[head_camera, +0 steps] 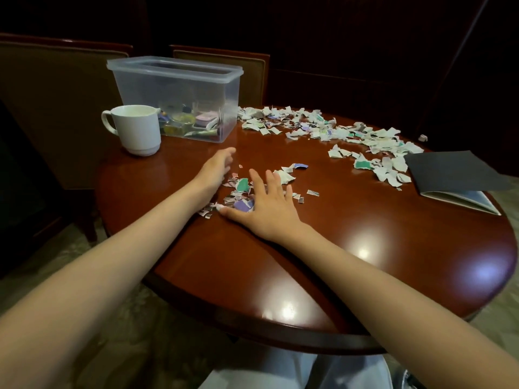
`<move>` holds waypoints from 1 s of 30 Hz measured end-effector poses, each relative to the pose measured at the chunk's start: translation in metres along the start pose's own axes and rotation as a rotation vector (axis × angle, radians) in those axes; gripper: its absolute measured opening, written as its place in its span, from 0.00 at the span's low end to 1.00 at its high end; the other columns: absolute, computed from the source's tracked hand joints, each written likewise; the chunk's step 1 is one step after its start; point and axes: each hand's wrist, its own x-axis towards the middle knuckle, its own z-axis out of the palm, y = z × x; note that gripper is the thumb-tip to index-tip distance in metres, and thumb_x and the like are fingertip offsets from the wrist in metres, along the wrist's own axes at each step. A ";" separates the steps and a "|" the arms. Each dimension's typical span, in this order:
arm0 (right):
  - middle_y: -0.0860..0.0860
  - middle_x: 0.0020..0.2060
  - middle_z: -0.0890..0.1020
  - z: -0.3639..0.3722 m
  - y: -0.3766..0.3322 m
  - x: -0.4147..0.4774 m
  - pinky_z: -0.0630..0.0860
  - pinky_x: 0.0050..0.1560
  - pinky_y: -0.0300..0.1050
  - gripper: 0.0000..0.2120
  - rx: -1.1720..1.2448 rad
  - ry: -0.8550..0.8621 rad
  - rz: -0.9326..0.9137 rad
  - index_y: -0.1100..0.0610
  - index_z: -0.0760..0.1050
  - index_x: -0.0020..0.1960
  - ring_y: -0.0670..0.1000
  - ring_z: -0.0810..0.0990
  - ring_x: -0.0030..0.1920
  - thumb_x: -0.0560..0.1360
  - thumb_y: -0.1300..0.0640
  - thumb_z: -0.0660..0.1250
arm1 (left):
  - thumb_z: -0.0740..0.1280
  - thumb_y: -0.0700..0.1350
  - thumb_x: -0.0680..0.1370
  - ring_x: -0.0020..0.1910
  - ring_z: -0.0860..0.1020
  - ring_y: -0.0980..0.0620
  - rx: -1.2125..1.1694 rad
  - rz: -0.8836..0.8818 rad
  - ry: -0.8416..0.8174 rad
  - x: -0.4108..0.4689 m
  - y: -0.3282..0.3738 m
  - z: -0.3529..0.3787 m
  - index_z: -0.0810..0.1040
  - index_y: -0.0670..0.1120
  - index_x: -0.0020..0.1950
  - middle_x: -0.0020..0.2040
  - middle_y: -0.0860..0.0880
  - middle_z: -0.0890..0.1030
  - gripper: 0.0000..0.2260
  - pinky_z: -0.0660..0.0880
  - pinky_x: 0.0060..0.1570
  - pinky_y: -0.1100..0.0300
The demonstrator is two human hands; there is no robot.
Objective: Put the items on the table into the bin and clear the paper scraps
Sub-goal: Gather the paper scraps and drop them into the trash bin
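A clear plastic bin stands at the back left of the round wooden table, with several small items lying in its bottom. Torn paper scraps are strewn across the far right of the table. A smaller heap of scraps lies mid-table between my hands. My right hand lies flat and spread, fingers partly covering that heap. My left hand rests on its edge just left of the heap, fingers loosely curled, nothing in it.
A white mug stands left of the bin near the table edge. A dark folder or booklet lies at the right edge. Two chair backs stand behind the table. My knees show below the near rim.
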 end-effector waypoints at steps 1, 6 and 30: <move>0.55 0.77 0.43 -0.001 0.004 0.004 0.36 0.73 0.57 0.46 -0.004 0.005 0.014 0.49 0.42 0.77 0.55 0.38 0.76 0.70 0.27 0.55 | 0.49 0.49 0.82 0.73 0.62 0.47 0.018 0.007 0.027 0.004 -0.001 -0.005 0.64 0.48 0.73 0.74 0.46 0.64 0.20 0.57 0.70 0.54; 0.55 0.77 0.46 -0.007 0.021 0.016 0.38 0.73 0.57 0.43 -0.014 0.067 0.038 0.49 0.45 0.77 0.54 0.40 0.76 0.71 0.30 0.57 | 0.47 0.45 0.83 0.72 0.62 0.49 0.457 0.075 0.002 0.026 -0.010 -0.027 0.64 0.48 0.73 0.73 0.47 0.65 0.19 0.58 0.68 0.57; 0.47 0.76 0.53 -0.002 -0.008 -0.007 0.36 0.73 0.59 0.24 -0.150 -0.195 -0.495 0.47 0.54 0.76 0.48 0.45 0.77 0.81 0.44 0.47 | 0.41 0.43 0.83 0.60 0.77 0.54 0.273 0.154 -0.378 0.024 -0.018 -0.048 0.78 0.50 0.54 0.53 0.50 0.82 0.24 0.67 0.66 0.61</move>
